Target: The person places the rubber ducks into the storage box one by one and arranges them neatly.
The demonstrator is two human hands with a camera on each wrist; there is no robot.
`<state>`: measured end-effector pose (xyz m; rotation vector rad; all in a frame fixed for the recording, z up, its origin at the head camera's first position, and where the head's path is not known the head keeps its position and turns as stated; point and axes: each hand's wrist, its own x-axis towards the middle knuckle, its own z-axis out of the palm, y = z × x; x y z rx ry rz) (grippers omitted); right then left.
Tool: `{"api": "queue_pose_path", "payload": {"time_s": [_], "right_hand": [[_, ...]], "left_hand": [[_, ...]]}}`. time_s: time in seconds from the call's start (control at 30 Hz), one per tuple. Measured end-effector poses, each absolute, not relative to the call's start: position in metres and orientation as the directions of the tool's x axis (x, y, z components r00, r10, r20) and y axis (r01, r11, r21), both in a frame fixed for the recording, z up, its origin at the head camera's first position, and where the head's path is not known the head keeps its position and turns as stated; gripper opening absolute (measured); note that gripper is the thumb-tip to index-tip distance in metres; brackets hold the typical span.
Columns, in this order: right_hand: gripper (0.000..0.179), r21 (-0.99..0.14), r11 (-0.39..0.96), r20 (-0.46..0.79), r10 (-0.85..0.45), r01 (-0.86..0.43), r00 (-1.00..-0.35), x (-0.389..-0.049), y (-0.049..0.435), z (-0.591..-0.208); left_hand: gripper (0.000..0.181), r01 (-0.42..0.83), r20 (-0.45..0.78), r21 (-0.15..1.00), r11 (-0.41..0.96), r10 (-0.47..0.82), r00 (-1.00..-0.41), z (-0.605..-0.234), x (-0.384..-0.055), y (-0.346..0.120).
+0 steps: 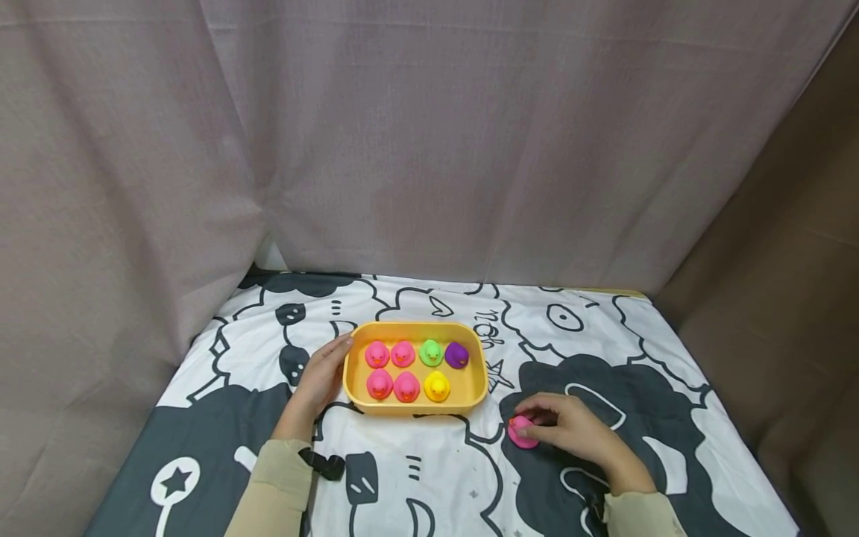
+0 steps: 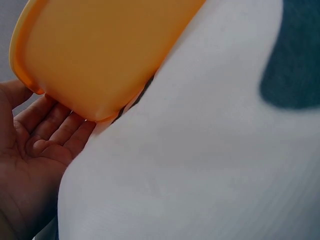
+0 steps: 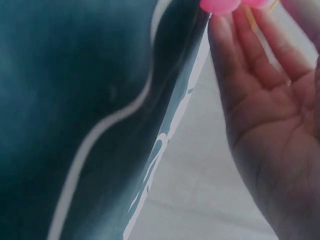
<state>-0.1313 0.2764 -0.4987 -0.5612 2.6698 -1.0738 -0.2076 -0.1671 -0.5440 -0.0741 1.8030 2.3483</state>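
Note:
A yellow tray (image 1: 416, 409) lies on the patterned cloth, with several pink rubber ducks (image 1: 379, 384), a green duck (image 1: 431, 353), a purple duck (image 1: 457, 356) and a yellow duck (image 1: 437, 386) in two rows. My left hand (image 1: 318, 384) holds the tray's left end; in the left wrist view its thumb is at the rim and its fingers lie against the outer wall. To the right of the tray and nearer me, my right hand (image 1: 570, 429) grips another pink duck (image 1: 521, 432) between thumb and fingers. Only that duck's lower edge (image 3: 220, 5) shows in the right wrist view.
A black-and-white cartoon cloth (image 1: 396, 462) covers the surface. Grey curtains (image 1: 429, 149) hang behind and at the left, and a darker brown one (image 1: 772, 335) at the right. A black strap (image 1: 325, 464) is round the left wrist.

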Motion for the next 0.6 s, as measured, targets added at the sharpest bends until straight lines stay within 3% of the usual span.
{"api": "queue_pose_path", "payload": {"time_s": [0.13,0.37,0.6], "right_hand": [[0.025,-0.624,0.739,-0.034,-0.351,-0.254,-0.936,-0.128,0.274,-0.498],[0.022,-0.633,0.724,-0.001,-0.355,-0.274,-0.935,-0.122,0.274,-0.498],[0.024,-0.592,0.781,0.007,-0.241,-0.198,-0.971,-0.119,0.264,-0.497]], "left_hand": [[0.054,-0.175,-0.151,0.953,-0.249,0.115,-0.982,-0.545,-0.208,-0.168],[0.053,-0.181,-0.16,0.955,-0.237,0.104,-0.982,-0.545,-0.208,-0.168],[0.053,-0.18,-0.159,0.953,-0.245,0.103,-0.982,-0.544,-0.209,-0.167]]}}
